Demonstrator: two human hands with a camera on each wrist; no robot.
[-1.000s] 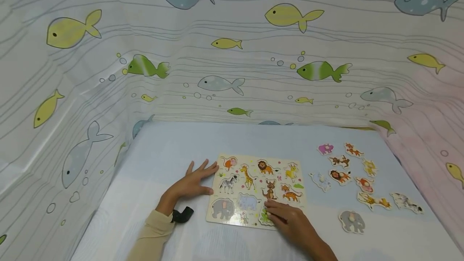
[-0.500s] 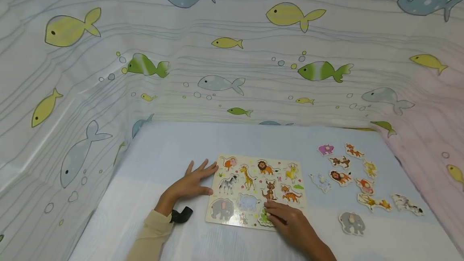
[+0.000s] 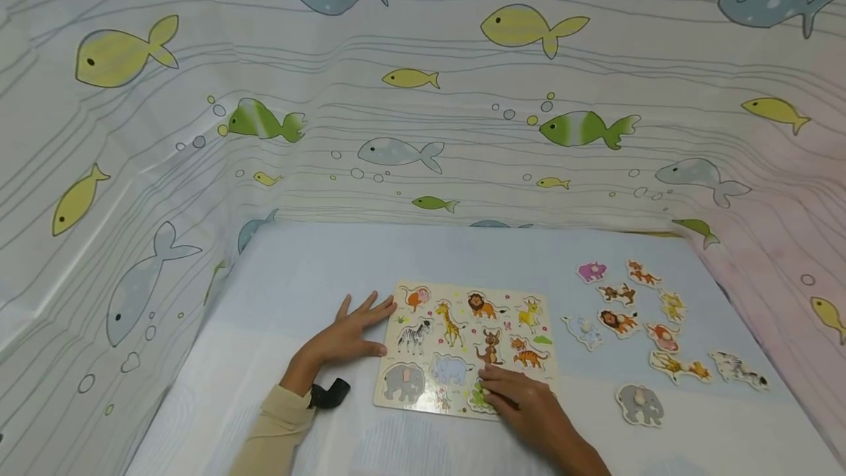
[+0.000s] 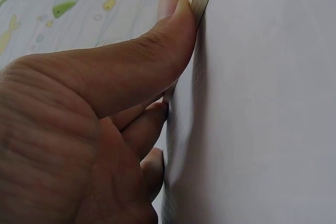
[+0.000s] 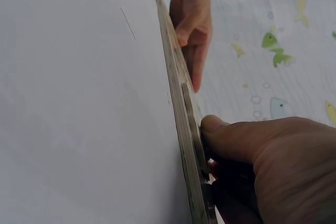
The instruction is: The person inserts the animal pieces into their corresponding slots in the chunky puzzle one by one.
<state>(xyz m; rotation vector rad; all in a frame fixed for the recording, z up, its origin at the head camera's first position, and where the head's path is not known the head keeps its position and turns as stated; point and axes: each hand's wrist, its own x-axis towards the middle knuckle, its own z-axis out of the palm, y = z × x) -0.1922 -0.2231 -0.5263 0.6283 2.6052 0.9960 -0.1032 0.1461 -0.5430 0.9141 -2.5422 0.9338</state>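
Note:
A wooden animal puzzle board lies flat on the table, printed with a lion, a giraffe, a zebra and other animals. My left hand is at its left side with fingers spread, the thumb against the board's edge in the left wrist view. At the lower right of the board, my right hand pinches a green puzzle piece. The right wrist view shows this piece as a thin slab lying along the board's face, under the thumb. Part of the piece is hidden by my fingers.
Several loose knobbed animal pieces are spread right of the board, among them a grey elephant, a zebra, a lion and a purple hippo. Fish-patterned sheeting walls the table's back and sides.
Both hands keep their places on the board and the green piece stays under the right fingers. Only the head view shifts slightly.

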